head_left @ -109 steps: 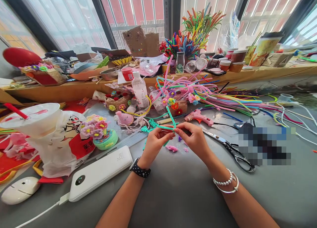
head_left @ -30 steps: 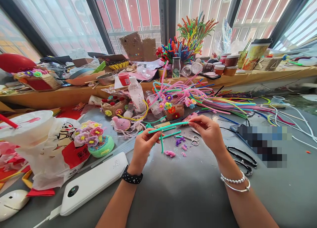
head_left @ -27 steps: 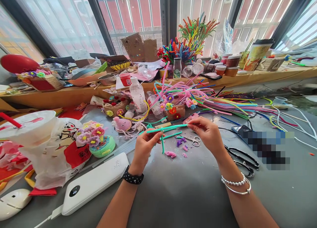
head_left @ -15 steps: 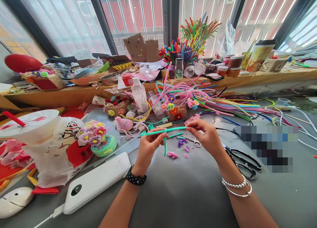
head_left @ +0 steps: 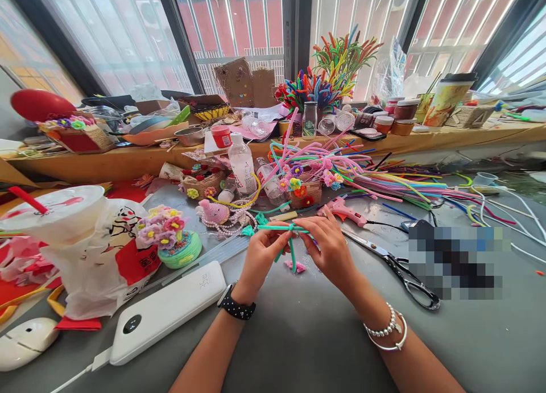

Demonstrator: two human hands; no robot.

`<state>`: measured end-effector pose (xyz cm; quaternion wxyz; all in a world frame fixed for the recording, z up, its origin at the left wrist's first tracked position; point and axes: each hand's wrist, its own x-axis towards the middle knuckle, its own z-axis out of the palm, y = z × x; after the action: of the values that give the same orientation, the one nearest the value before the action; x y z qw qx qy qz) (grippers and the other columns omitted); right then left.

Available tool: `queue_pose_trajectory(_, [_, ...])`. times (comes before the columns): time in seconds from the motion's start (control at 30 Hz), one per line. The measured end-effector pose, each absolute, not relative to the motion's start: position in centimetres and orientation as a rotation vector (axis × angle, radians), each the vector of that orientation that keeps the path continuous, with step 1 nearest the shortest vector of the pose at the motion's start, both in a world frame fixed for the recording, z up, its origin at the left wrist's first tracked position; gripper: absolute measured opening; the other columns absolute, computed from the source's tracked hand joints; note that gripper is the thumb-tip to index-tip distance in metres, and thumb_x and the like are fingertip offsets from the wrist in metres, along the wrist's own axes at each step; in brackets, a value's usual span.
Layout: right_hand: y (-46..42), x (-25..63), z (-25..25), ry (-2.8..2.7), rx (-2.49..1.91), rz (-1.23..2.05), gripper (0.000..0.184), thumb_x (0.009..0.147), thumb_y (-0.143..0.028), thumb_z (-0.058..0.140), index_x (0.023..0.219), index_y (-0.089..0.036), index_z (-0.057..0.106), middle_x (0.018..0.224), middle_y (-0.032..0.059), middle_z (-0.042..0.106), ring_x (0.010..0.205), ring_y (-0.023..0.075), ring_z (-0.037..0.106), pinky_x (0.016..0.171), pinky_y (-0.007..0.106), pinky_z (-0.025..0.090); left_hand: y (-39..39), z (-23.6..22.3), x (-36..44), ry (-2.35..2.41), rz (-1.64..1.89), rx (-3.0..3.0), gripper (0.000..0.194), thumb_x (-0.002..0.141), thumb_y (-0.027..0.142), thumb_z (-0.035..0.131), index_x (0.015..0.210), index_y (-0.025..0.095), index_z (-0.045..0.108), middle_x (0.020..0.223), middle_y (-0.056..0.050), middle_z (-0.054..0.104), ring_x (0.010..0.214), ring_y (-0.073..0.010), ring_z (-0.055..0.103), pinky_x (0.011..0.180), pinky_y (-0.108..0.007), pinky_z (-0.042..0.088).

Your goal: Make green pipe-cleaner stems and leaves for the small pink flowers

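My left hand (head_left: 261,255) and my right hand (head_left: 326,246) meet over the grey table, both pinching a teal pipe cleaner (head_left: 273,228) that is twisted into a crossed shape with short ends sticking out. The left hand grips it near the knot, and a tail hangs down between the hands. The right hand's fingers close on the strand just right of the knot. A small pink fuzzy scrap (head_left: 298,266) lies on the table right below the hands.
Large scissors (head_left: 394,266) and a pink glue gun (head_left: 343,209) lie to the right. A white power bank (head_left: 166,310), a plastic bag with a cup (head_left: 77,234), and a mouse (head_left: 25,342) sit left. A heap of coloured pipe cleaners (head_left: 384,180) and small baskets fill the back.
My right hand has slid left along the teal pipe cleaner from its far end to the knot, so both hands now sit close together.
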<state>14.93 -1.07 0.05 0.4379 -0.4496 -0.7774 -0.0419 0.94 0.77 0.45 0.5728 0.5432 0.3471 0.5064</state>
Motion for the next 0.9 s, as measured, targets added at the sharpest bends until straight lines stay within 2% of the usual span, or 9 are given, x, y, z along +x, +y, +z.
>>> queue_pose_trajectory(0.1, [-0.83,15.19,-0.1,-1.921,-1.128,-0.03,0.02,0.082,-0.017,0.04,0.096,-0.018,0.055,0.085,0.0055,0.061,0.081,0.0182,0.052,0.084,0.037,0.037,0.71,0.49,1.09,0.795,1.114,1.279,0.014,0.068,0.022,0.06,0.08,0.015,0.058,0.07,0.002,0.056,0.054,-0.0075,0.052,0.052,-0.02,0.042])
queue_pose_trajectory(0.17, [-0.83,15.29,-0.09,-1.915,-1.141,-0.005,0.02,0.083,-0.018,0.04,0.093,-0.017,0.057,0.081,0.0066,0.06,0.078,0.0186,0.051,0.073,0.032,0.042,0.69,0.47,1.14,0.786,1.096,1.268,0.014,0.067,0.022,0.061,0.079,0.015,0.057,0.069,0.002,0.056,0.053,-0.0079,0.053,0.052,-0.021,0.042])
queue_pose_trajectory(0.47, [-0.96,15.66,-0.29,-1.857,-1.125,-0.002,0.021,0.081,-0.022,0.045,0.094,-0.021,0.062,0.069,0.0039,0.052,0.067,0.0155,0.047,0.059,0.027,0.042,0.49,0.58,0.95,0.806,1.126,1.285,0.012,0.068,0.022,0.06,0.078,0.014,0.06,0.069,0.001,0.057,0.054,-0.0073,0.053,0.052,-0.019,0.042])
queue_pose_trajectory(0.7, [-1.04,15.64,-0.36,-1.837,-1.179,0.008,0.022,0.081,-0.021,0.045,0.095,-0.02,0.062,0.065,0.0027,0.049,0.064,0.0146,0.046,0.056,0.026,0.039,0.62,0.47,0.93,0.796,1.154,1.277,0.013,0.068,0.02,0.06,0.079,0.014,0.06,0.072,0.001,0.059,0.053,-0.0074,0.055,0.052,-0.02,0.044])
queue_pose_trajectory(0.9, [-1.07,15.59,-0.22,-1.817,-1.186,0.027,0.021,0.081,-0.021,0.045,0.092,-0.018,0.063,0.063,0.0024,0.047,0.062,0.0142,0.046,0.055,0.026,0.038,0.57,0.32,0.96,0.806,1.168,1.281,0.015,0.068,0.02,0.06,0.081,0.013,0.059,0.066,0.001,0.059,0.053,-0.0083,0.055,0.052,-0.02,0.045])
